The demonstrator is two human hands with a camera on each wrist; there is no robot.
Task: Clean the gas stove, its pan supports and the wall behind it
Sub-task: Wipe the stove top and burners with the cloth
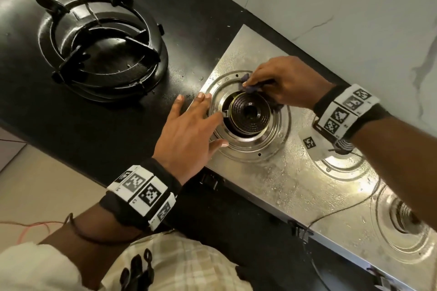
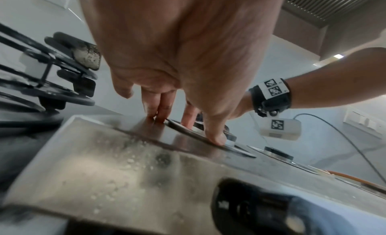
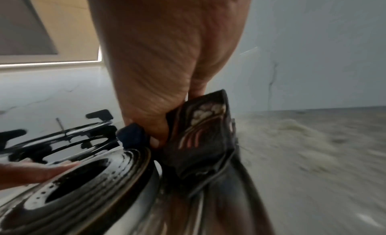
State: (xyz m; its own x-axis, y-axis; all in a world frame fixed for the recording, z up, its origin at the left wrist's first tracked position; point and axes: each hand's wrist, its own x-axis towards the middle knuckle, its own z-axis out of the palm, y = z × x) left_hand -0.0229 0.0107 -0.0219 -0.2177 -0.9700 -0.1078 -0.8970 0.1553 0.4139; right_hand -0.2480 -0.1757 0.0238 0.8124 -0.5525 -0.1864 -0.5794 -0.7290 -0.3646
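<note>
I see my left hand (image 1: 189,125) spread flat on the wet steel gas stove (image 1: 290,172) by the burner (image 1: 248,113), my right hand (image 1: 283,82) pinching a dark cloth (image 1: 251,88) there, and pan supports (image 1: 101,47) stacked on the black tabletop (image 1: 71,125).

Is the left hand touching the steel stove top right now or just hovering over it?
Touching. In the left wrist view the left hand has its straight fingertips pressed onto the shiny stainless steel stove top, with no gap.

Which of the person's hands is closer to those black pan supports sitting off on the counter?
Left. The left hand rests flat at the stove's end nearest the pan supports; the right hand, holding a dark cloth, works beyond the burner, farther away.
</note>
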